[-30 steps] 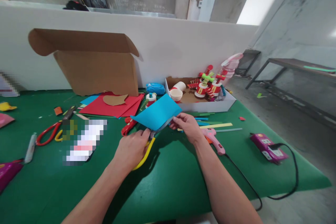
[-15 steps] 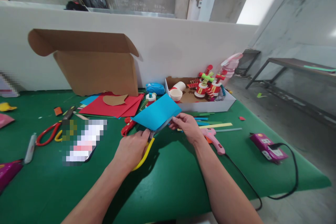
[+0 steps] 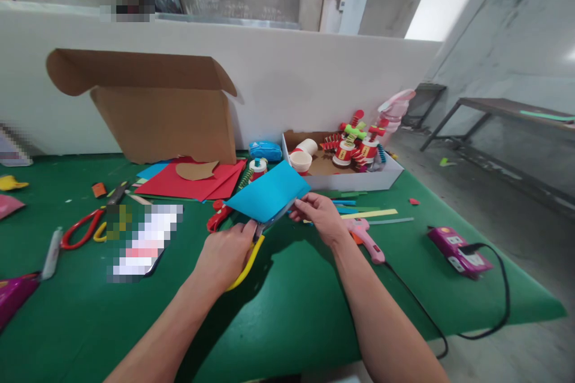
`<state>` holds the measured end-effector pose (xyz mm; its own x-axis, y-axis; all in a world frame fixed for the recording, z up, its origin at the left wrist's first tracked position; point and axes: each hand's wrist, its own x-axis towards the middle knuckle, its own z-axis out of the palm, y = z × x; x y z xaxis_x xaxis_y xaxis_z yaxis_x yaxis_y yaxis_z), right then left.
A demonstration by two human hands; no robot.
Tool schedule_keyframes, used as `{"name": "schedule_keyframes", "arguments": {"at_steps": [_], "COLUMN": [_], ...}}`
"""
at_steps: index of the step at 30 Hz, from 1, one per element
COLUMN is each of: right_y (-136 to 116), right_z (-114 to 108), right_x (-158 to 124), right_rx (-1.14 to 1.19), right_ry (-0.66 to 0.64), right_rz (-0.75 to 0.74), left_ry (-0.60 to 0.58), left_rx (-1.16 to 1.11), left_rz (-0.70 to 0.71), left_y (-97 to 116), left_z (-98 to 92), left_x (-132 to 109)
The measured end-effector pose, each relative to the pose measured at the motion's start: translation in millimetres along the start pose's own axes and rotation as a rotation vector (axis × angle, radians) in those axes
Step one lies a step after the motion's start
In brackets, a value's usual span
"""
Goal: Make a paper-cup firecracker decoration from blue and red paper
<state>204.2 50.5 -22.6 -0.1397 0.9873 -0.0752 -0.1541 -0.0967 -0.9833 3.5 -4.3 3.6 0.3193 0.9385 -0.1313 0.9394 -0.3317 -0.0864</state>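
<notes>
My left hand (image 3: pixel 229 254) is closed around the yellow-handled scissors (image 3: pixel 246 272), whose blades run along the near edge of a sheet of blue paper (image 3: pixel 270 192). Between the fingertips of my right hand (image 3: pixel 318 215), the right corner of that sheet is pinched. The paper is held tilted above the green table. Just behind it stands a small paper-cup figure (image 3: pixel 257 169) with a green folded strip, partly covered by the sheet. A red tool (image 3: pixel 218 215) lies beyond my left hand. Close to my right wrist rests a pink glue gun (image 3: pixel 367 239).
The green table (image 3: pixel 287 323) carries red paper (image 3: pixel 166 185), red-handled scissors (image 3: pixel 83 230) and a phone (image 3: pixel 146 242) at left. At the back stand an open cardboard box (image 3: pixel 166 122) and a white tray (image 3: pixel 354 182) of cups and figures. A cable (image 3: pixel 417 305) crosses the right side.
</notes>
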Motion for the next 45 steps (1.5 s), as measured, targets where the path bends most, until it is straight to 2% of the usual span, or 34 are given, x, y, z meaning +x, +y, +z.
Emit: {"name": "schedule_keyframes", "arguments": {"at_steps": [19, 27, 45], "right_y": [-0.7, -2.5, 1.6], "right_z": [-0.8, -6.0, -3.7], "right_x": [-0.7, 0.7, 2.0], "right_rx": [-0.007, 0.056, 0.055], "right_ry": [-0.002, 0.083, 0.045], "right_rz": [-0.003, -0.011, -0.022], "left_ry": [0.040, 0.039, 0.110], "left_rx": [-0.049, -0.029, -0.048], "left_rz": [0.010, 0.007, 0.007], "left_y": [-0.9, -0.8, -1.4], "left_z": [1.1, 2.1, 8.8], "left_x": [-1.2, -1.2, -0.6]}}
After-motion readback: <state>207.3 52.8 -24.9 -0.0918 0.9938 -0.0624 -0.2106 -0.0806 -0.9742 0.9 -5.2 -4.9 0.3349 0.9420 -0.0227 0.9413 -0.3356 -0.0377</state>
